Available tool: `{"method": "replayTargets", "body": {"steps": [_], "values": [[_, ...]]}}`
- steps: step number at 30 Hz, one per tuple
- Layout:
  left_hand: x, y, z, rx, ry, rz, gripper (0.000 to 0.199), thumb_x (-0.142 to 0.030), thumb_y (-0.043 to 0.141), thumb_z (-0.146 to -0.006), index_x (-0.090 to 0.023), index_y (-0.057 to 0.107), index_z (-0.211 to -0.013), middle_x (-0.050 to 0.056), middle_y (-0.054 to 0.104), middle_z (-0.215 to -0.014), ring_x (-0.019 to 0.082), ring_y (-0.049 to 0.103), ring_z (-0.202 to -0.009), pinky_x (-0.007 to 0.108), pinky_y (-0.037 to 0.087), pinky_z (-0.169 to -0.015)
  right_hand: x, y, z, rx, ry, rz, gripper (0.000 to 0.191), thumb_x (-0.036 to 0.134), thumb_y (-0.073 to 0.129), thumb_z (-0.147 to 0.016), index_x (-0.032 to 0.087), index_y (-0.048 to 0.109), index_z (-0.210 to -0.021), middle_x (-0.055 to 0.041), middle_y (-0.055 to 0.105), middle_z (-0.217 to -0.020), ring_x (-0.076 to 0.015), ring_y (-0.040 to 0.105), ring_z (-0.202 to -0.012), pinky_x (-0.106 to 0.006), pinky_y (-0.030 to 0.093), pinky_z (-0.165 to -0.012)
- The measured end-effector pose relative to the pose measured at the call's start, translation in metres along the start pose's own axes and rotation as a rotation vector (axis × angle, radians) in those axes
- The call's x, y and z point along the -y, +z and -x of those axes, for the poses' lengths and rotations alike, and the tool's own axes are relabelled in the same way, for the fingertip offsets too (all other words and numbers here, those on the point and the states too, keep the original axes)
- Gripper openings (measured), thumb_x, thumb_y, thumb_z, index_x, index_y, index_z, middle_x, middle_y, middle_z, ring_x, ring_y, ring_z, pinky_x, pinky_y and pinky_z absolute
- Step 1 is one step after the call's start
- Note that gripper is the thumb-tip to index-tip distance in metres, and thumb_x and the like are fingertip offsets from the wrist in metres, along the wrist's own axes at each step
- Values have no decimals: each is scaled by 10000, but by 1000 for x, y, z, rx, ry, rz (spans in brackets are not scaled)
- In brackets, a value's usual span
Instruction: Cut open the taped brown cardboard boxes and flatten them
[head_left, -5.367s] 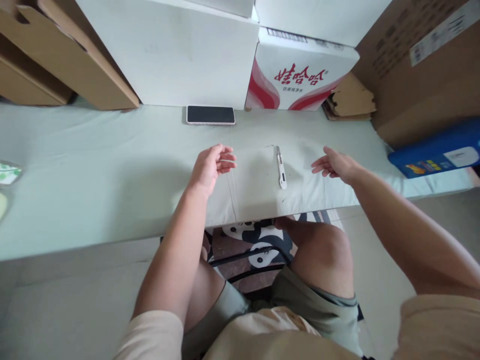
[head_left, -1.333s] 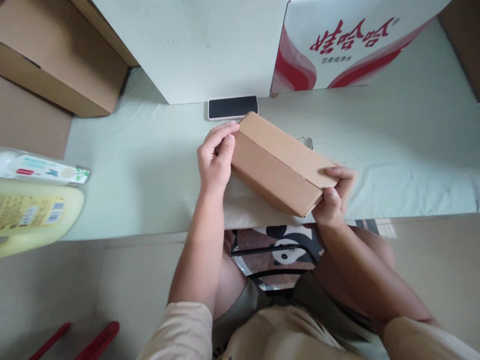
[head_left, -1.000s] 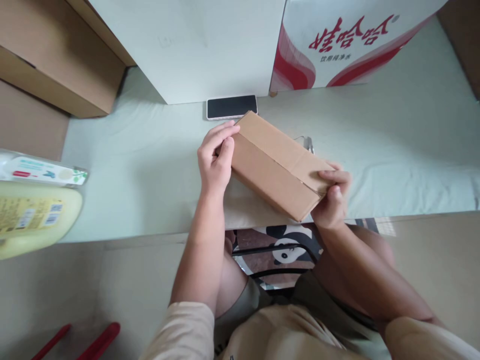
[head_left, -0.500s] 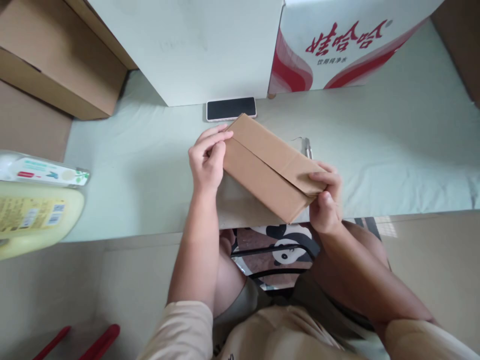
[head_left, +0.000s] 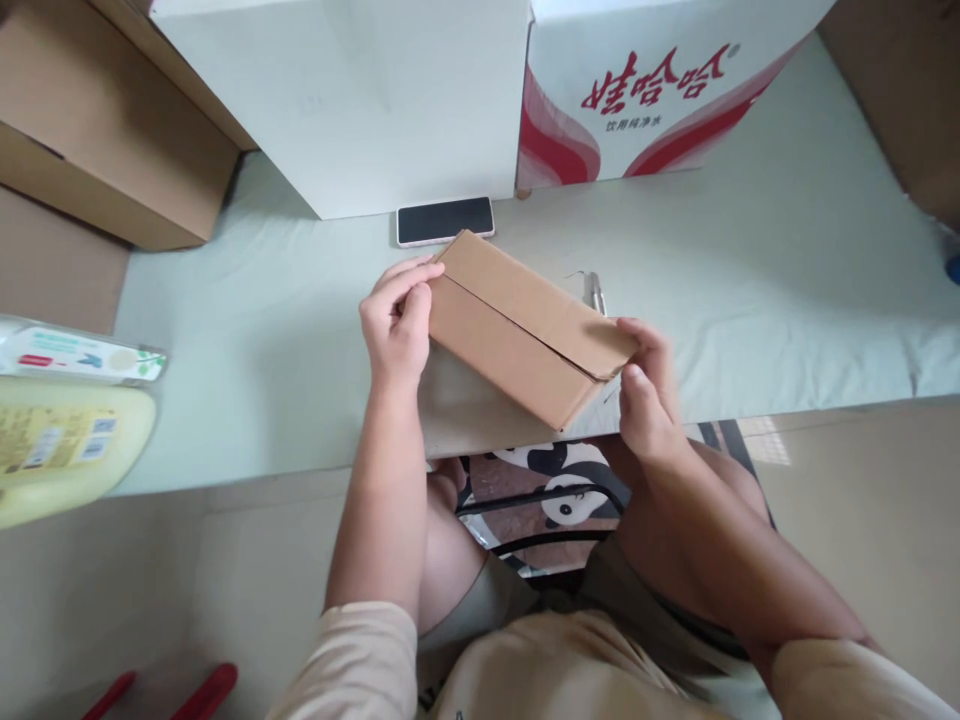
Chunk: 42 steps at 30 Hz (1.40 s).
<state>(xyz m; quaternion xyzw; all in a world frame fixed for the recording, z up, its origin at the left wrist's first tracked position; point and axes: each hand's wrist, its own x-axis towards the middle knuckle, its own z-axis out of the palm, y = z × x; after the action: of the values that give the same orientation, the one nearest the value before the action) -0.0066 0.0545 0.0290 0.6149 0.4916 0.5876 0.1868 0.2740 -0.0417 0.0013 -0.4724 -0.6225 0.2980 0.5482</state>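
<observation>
A small brown cardboard box point(head_left: 525, 330) is tilted between my two hands, its long top flaps meeting along a seam. My left hand point(head_left: 397, 310) grips the far left end, thumb and fingers pinching the corner. At the near right end my right hand point(head_left: 649, 385) holds the box by its edge, fingertips on the top flap and the thumb lower, by the end face. What the box contains is hidden. Behind the box, close to my right fingers, lies a slim silver utility knife point(head_left: 597, 293), partly covered.
A phone point(head_left: 445, 220) lies beyond the box, against a large white carton point(head_left: 360, 110). Beside it stands a red-and-white water carton point(head_left: 637, 110). Brown cartons point(head_left: 142, 150) and a yellow bottle point(head_left: 75, 440) are on the left. The pale green tabletop point(head_left: 765, 290) ends near my knees.
My right fingers have slid back from the top flap to the box's end edge, and the flap there lies flatter. My left hand keeps its grip. The view has shifted slightly.
</observation>
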Motion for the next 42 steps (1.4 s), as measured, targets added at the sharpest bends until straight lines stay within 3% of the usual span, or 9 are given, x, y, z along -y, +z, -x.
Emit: {"method": "replayTargets", "body": {"steps": [3, 9, 14, 21, 27, 31, 37, 42], "values": [[1, 0, -1, 7, 3, -1, 239, -228, 600, -941, -297, 826, -971, 3, 804, -1126, 222, 739, -1163, 439, 566, -1119, -7, -2, 1, 8, 32, -25, 450, 552, 474, -1008, 412, 515, -1433, -48, 606, -1342, -277, 608, -1182, -524, 517, -1047], [2, -1, -1, 15, 11, 14, 241, -214, 602, -945, -301, 825, -976, 0, 804, -1131, 218, 736, -1167, 439, 559, -1127, -13, -1, -2, -17, -36, -98, 443, 534, 474, -1016, 366, 523, -1423, -60, 615, -1350, -271, 605, -1221, -506, 505, -1063], [0, -1, -1, 3, 31, 10, 260, -192, 592, -935, -298, 828, -967, 1, 811, -1118, 216, 745, -1142, 433, 569, -1108, -15, 2, -4, -19, 6, -129, 462, 606, 441, -1003, 357, 553, -1376, -63, 617, -1327, -276, 611, -1215, -516, 514, -1060], [-4, -3, 0, 48, 37, -29, 208, -292, 613, -970, -298, 814, -1020, 9, 803, -1143, 218, 734, -1159, 423, 568, -1117, -17, 6, -4, -10, 41, -160, 424, 570, 504, -977, 378, 560, -1351, -50, 601, -1282, -267, 616, -1153, -480, 548, -983], [-7, -5, 0, 102, 83, -89, 260, -314, 570, -1013, -294, 788, -1153, 22, 773, -1218, 206, 711, -1191, 404, 541, -1144, -9, 8, -5, -10, 113, -85, 465, 645, 452, -951, 353, 526, -1305, -77, 574, -1237, -289, 614, -1087, -499, 567, -940], [-7, -5, 1, 93, 77, -129, 258, -280, 569, -1010, -305, 805, -1111, 25, 762, -1214, 214, 698, -1202, 418, 535, -1145, -7, 10, -5, -16, 91, -46, 464, 646, 421, -951, 354, 504, -1302, -81, 565, -1240, -293, 619, -1081, -493, 572, -932], [-2, -4, 2, 64, 38, -101, 268, -228, 571, -988, -306, 813, -1073, 14, 764, -1171, 211, 700, -1178, 423, 537, -1129, -7, 8, -5, 37, 63, -42, 421, 563, 380, -987, 361, 468, -1345, -76, 564, -1288, -296, 612, -1166, -493, 558, -985], [1, -4, 1, 39, 52, -49, 285, -187, 588, -946, -298, 825, -1058, 1, 779, -1146, 191, 716, -1142, 391, 542, -1103, -3, 3, -8, 106, 71, -91, 553, 655, 300, -994, 336, 424, -1427, -93, 579, -1411, -314, 586, -1331, -525, 515, -1106]]}}
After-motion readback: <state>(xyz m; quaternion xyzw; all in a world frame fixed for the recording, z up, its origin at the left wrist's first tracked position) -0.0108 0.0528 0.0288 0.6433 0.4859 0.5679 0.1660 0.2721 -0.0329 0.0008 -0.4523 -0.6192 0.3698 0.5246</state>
